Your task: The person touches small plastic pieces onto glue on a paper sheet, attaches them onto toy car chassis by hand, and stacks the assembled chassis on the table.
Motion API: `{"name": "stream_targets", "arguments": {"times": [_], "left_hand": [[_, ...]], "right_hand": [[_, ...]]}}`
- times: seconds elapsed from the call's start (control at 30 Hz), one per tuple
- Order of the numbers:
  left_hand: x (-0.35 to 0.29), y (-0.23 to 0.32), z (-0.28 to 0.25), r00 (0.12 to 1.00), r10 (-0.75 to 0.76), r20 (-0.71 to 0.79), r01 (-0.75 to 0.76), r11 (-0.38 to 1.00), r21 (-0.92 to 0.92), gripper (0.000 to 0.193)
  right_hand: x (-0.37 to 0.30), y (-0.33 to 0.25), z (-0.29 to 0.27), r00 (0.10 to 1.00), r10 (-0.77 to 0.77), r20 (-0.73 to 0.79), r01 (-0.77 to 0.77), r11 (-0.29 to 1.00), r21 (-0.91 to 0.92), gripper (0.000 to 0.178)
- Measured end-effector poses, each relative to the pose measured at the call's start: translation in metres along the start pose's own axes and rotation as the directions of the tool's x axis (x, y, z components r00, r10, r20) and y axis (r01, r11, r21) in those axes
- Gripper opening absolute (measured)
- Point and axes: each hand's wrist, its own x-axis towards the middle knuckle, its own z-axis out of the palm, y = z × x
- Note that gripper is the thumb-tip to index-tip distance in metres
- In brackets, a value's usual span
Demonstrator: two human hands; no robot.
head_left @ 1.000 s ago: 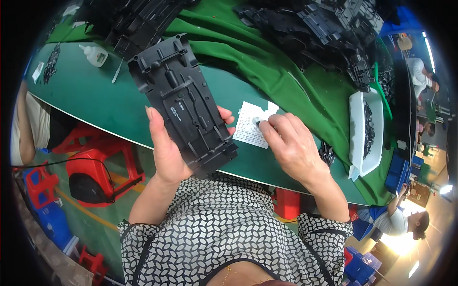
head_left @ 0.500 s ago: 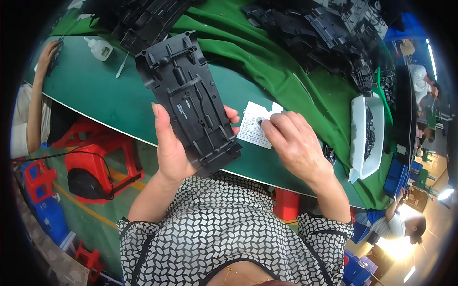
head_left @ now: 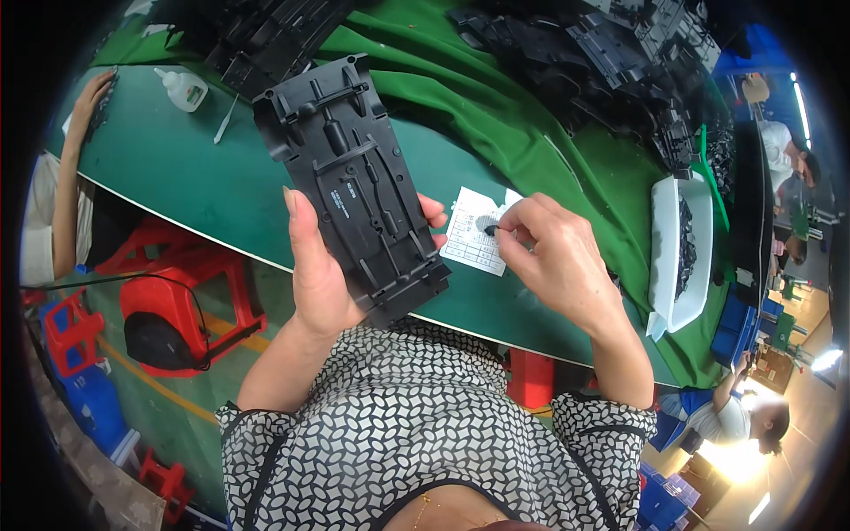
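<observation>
My left hand (head_left: 320, 265) is closed round the lower end of a black molded plastic chassis plate (head_left: 354, 190), held tilted above the table edge. Ribs, bosses and a long raised rod shape show on its upward face, and fingertips come out past its right side. To the right, my right hand (head_left: 553, 252) pinches a small black part (head_left: 492, 230) between thumb and forefinger, over a printed white paper sheet (head_left: 471, 252). A grey round patch lies on that sheet beside the fingertips; its makeup is too small to tell.
Along the green table (head_left: 204, 168) lie a white glue bottle (head_left: 183, 89) and a thin white stick (head_left: 226, 120). Black plastic parts (head_left: 602, 80) pile on green cloth (head_left: 478, 97). A white bin (head_left: 666, 257) holds black pieces. Red stools (head_left: 181, 305) stand left, near a co-worker's arm (head_left: 71, 168).
My right hand has drawn slightly up and to the right, with the small black part now showing in its pinch. The chassis plate has barely shifted in my left hand.
</observation>
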Motion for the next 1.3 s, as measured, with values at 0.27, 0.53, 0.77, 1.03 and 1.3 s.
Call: {"name": "stream_targets", "arguments": {"times": [0.27,0.53,0.77,1.03,1.3], "left_hand": [[-0.002,0.000,0.000,1.000,-0.007,-0.011,0.007,1.000,-0.003,0.097],[-0.001,0.001,0.002,1.000,-0.001,0.006,0.001,1.000,-0.006,0.093],[-0.001,0.003,0.004,1.000,-0.006,-0.013,0.006,1.000,-0.030,0.090],[-0.002,0.007,0.011,0.999,0.028,-0.036,-0.028,1.000,0.010,0.081],[-0.002,0.003,0.027,0.994,0.032,-0.101,-0.026,0.998,0.059,0.081]], "right_hand": [[0.001,-0.001,0.001,0.984,-0.151,-0.091,0.132,0.974,-0.183,0.009],[-0.009,-0.001,0.004,0.950,-0.310,-0.041,0.295,0.933,-0.208,0.008],[-0.013,0.002,-0.009,0.918,0.316,0.240,-0.384,0.552,0.740,0.013],[-0.021,0.011,0.001,0.896,0.187,0.403,-0.422,0.077,0.903,0.009],[-0.040,-0.012,0.009,0.976,0.179,0.121,-0.197,0.507,0.839,0.008]]}}
